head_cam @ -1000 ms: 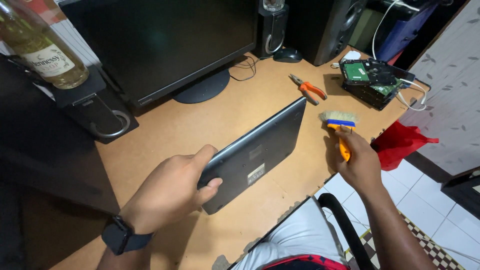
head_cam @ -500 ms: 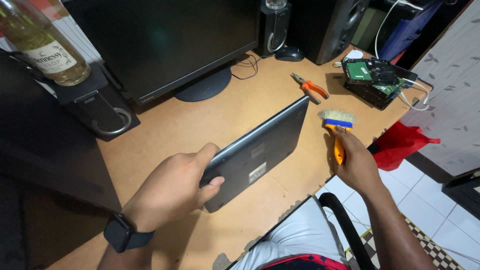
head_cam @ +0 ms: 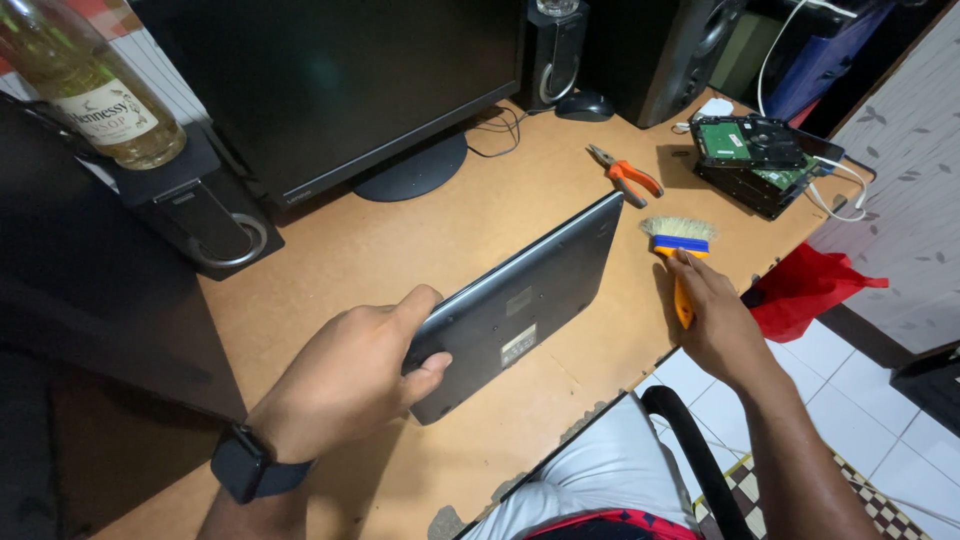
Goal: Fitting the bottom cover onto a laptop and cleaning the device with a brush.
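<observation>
From the head camera, your left hand (head_cam: pixel 345 385) is clamped on the near corner of the closed grey laptop (head_cam: pixel 525 305), thumb over the upper edge and fingers under it, so the laptop stands tilted on its long edge on the wooden counter (head_cam: pixel 330 260), underside facing you. Your right hand (head_cam: pixel 715 320) is closed around the orange handle of a small brush (head_cam: pixel 680 250), its pale bristles pointing away from you just beside the laptop's far corner. By the look of it, you are at the dusting stage with the laptop propped up for access; bringing the bristles onto the panel would call for a firm left grip so the case does not slide. Orange-handled pliers (head_cam: pixel 625 178) lie near the brush, a bare hard drive (head_cam: pixel 750 150) sits beyond them, and a monitor (head_cam: pixel 340 90) stands behind.
</observation>
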